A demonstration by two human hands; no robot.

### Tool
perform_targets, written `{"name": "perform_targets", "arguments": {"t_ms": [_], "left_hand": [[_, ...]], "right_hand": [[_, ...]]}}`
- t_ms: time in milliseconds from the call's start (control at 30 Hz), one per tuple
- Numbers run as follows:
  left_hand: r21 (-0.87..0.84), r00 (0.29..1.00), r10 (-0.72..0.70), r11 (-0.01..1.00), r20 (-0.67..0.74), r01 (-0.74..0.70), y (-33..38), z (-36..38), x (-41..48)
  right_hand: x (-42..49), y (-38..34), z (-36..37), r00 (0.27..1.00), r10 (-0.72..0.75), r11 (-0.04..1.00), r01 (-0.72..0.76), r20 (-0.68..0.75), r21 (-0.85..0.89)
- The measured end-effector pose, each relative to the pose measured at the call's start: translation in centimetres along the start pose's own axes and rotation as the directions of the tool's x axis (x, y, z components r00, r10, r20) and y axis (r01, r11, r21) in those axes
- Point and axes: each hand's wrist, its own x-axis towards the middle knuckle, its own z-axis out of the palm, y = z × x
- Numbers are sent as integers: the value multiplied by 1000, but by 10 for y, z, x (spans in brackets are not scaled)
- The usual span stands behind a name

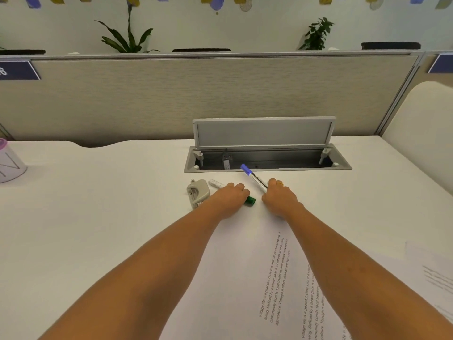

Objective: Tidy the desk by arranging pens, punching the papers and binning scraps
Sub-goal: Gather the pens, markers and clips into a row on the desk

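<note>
White counter (98,217) carries all items. Printed papers (245,278) lie at 6 o'clock, beneath both forearms. Open cable hatch (267,155) sits at 12 o'clock. Grey hole punch (197,193) rests at 9 o'clock of the left hand (230,200), just beside it. Left hand fingers are curled closed over a green-capped marker (250,200) lying on the counter. Right hand (278,197) fingers are closed around a blue-capped marker (252,176), tilted toward 11 o'clock.
</note>
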Motion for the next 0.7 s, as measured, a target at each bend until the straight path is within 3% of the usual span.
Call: {"name": "perform_targets", "arguments": {"t_ms": [233,400,567,700], "left_hand": [[-25,993,-119,993,2,119,8,-1,12],[-227,969,-247,945,-24,235,13,-24,12],[-516,917,-376,817,-133,259,21,-53,-6],[-748,837,-488,645,-246,157,25,-69,-37]], "right_hand": [[-5,1,-7,999,26,998,-27,19,62],[-15,8,-12,996,69,983,-58,-61,173],[-32,1,-22,984,136,959,-102,-116,263],[-52,-16,-28,986,133,943,-93,-105,320]]}}
